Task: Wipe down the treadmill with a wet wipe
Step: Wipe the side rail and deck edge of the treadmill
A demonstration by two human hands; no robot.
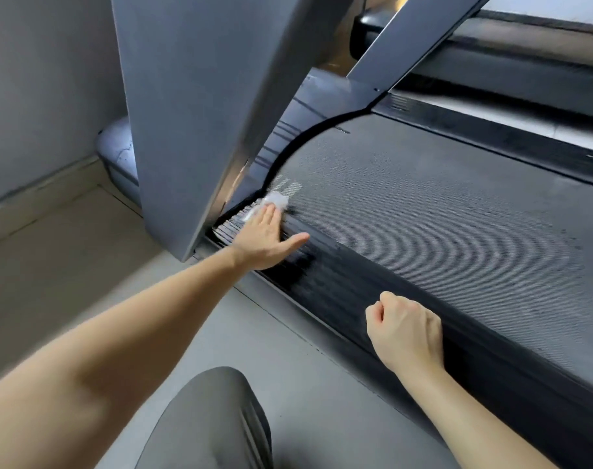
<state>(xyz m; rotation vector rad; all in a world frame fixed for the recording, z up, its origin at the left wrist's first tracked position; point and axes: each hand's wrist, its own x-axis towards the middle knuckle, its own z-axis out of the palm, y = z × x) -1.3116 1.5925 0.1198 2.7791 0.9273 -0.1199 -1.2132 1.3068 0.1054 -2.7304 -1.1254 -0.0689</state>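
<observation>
The treadmill's dark textured belt (pixel 423 204) fills the right of the head view, edged on the near side by a black ribbed side rail (pixel 325 275). A white wet wipe (pixel 277 200) lies where the rail meets the belt, near the base of the grey upright (pixel 193 106). My left hand (pixel 266 236) presses flat on the wipe with straight fingers and the thumb spread to the right. My right hand (pixel 405 328) is curled into a fist holding nothing, and rests on the side rail nearer to me.
The wide grey upright stands just left of my left hand, and a second slanted post (pixel 413 42) rises at the far side. Grey floor (pixel 68 265) and a wall lie to the left. My knee (pixel 214 418) in grey fabric is at the bottom.
</observation>
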